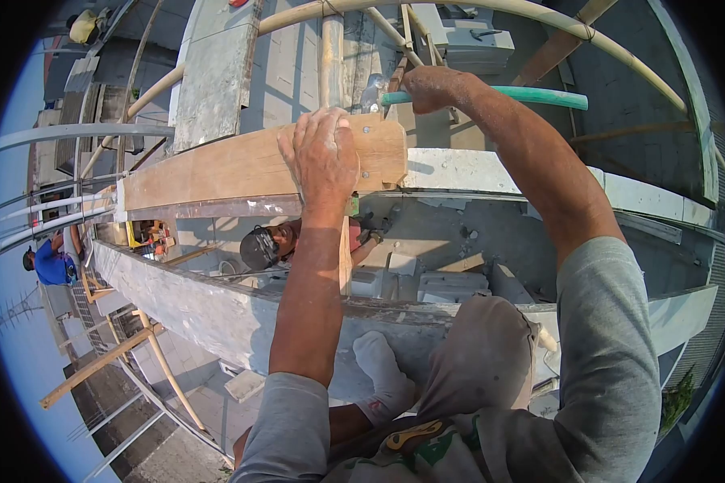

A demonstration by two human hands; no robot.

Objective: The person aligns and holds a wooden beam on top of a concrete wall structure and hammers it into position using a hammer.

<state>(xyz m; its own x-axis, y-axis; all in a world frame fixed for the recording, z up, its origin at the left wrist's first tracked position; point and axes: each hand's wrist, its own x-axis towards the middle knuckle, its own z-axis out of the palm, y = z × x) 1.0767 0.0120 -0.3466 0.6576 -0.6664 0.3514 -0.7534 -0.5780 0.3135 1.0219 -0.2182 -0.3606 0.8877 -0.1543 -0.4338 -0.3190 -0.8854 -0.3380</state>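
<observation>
My left hand (324,154) presses on a light wooden board (217,167), fingers bent over its top edge near the right end. Two screw or nail heads show in the board just right of that hand. Beyond the board, my right hand (433,88) is closed around a hammer with a green handle (540,96). The handle sticks out to the right of my fist; a blurred grey part, apparently the head, lies at its left end. The board rests along a narrow white wall top (459,171), with a darker strip under it.
Below, between the walls, a person in a dark cap (259,248) reaches toward the board's underside. My socked foot (379,369) is by the curved grey wall (193,294). Bamboo poles (459,6) cross above. Another person in blue (52,262) is far left. Stacked blocks (475,48) stand at the back.
</observation>
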